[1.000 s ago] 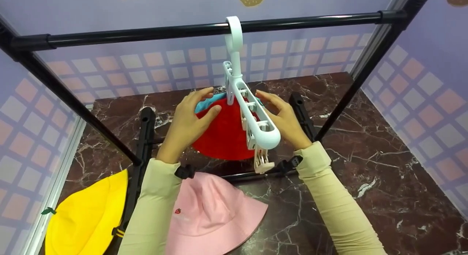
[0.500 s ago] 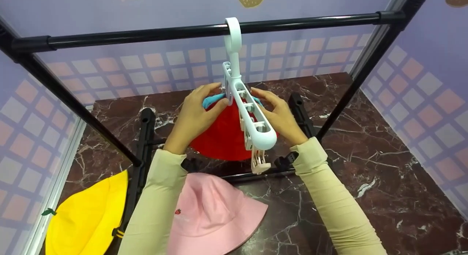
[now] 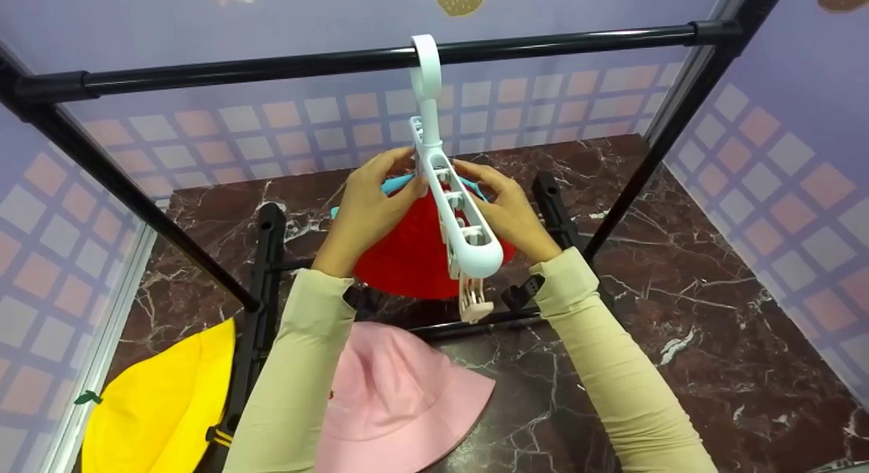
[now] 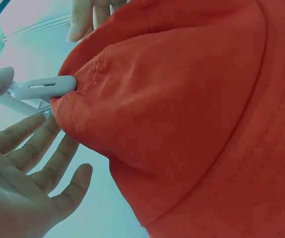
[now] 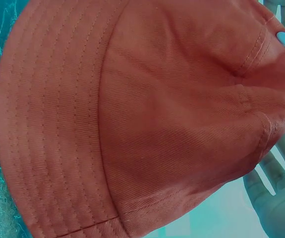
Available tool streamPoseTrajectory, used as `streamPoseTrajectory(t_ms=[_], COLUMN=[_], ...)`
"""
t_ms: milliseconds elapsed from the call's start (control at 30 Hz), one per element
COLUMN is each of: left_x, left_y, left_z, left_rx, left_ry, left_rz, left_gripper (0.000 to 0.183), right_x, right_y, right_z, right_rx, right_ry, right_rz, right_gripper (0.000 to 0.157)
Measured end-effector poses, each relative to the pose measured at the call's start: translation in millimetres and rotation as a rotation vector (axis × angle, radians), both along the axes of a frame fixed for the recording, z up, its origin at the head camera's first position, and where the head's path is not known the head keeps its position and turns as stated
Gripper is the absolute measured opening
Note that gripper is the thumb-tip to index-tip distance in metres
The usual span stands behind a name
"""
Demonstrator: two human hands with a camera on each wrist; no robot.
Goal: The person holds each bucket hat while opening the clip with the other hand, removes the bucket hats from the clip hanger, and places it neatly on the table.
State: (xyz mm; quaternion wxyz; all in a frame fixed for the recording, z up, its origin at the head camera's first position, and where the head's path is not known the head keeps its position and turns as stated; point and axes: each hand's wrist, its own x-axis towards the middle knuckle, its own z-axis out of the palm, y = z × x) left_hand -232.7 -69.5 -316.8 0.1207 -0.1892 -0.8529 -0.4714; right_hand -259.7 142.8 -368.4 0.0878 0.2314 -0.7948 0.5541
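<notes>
Both hands up at the red cloth bucket hat (image 3: 407, 256), one each side. Left hand (image 3: 373, 205): fingers spread and fairly straight, thumb tip right at the slotted white plastic clip (image 4: 58, 88). Right hand (image 3: 512, 212): fingers apart, lightly bent, at the far side of the hat; its thumb I can't make out. Red hat sits between my palms, crown top meeting the clip's end, brim down; can't tell if it's gripped there. Clip belongs to the pale white plastic hanger (image 3: 443, 203), hooked over the glossy black round rail (image 3: 258, 71). Light-blue piece (image 3: 399, 182) shows behind the hat, mostly hidden. Nearer me, a pink cloth bucket hat (image 3: 407, 398), partly under my beige left sleeve (image 3: 292, 364); further left, a yellow cloth bucket hat (image 3: 163, 398) with a green leaf tab (image 3: 88, 397), on the dark red veined marble surface (image 3: 692, 269)
</notes>
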Motion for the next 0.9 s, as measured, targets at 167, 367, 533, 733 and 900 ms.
streamPoseTrajectory(t_ms=[167, 367, 533, 733, 900], left_x=[-3.5, -9.1, -12.2, -14.3, -17.0], left_y=[4, 7, 8, 11, 12], left_z=[-0.4, -3.0, -4.6, -7.3, -8.5], left_rx=[-0.007, 0.000, 0.025, 0.049, 0.055], left_ry=[0.001, -0.018, -0.058, -0.054, -0.067], left_rz=[0.026, 0.066, 0.074, 0.073, 0.083], left_gripper=[0.047, 0.047, 0.046, 0.039, 0.040], right_x=[-1.1, -3.0, -4.2, -3.8, -3.4], right_y=[-1, -4, -7, -10, -11], right_z=[0.3, -0.5, -0.2, 0.5, 1.3], right_rx=[-0.008, -0.027, -0.022, 0.002, 0.033], right_ry=[-0.001, -0.015, -0.012, -0.008, 0.034], right_rz=[0.020, 0.038, 0.022, 0.004, -0.013], right_gripper=[0.045, 0.044, 0.042, 0.040, 0.036])
